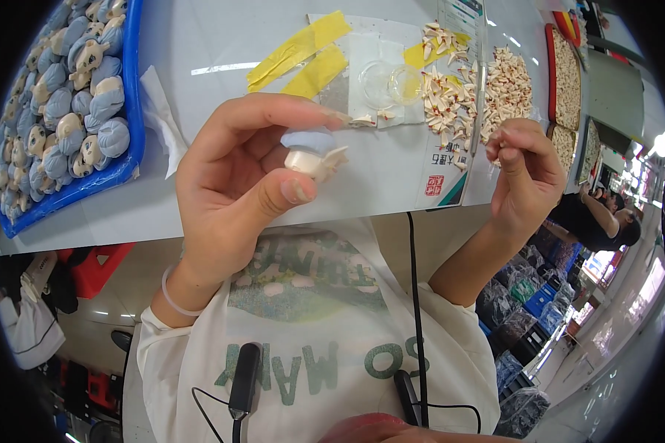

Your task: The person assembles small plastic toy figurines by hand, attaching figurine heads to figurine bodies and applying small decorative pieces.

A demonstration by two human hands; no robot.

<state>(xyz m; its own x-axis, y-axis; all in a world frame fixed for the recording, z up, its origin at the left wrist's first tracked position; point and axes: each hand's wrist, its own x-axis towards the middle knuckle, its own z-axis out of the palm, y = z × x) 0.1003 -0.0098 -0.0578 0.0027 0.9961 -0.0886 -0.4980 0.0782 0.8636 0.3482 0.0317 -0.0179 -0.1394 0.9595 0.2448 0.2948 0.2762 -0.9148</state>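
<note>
Toy head (308, 151), small with a blue cap and a cream face, is held up over the near edge of the white bench (222, 44). It is pinched between the thumb and the fingers of the left hand (240, 166), which is closed around it. A tiny pale piece sticks out at its right side. The right hand (524, 166) is raised just beside it, with its fingertips pressed together on something very small; what it is cannot be told.

A blue tray (129, 140) is seen at the far left of the bench. It is packed full of many toy heads of the same kind, blue and cream. A small clear round dish (380, 81) is set on a clear sheet in the middle, behind the hands. Strips of yellow tape (303, 48) are stuck down beside it. A heap of tiny cream and brown pieces (451, 96) is spread just right of the dish, and a second heap (510, 85) lies further right. A white card with a red square mark (443, 173) is laid at the bench edge. Flat red-rimmed trays (565, 66) of small pale pieces are lined up at the far right.
</note>
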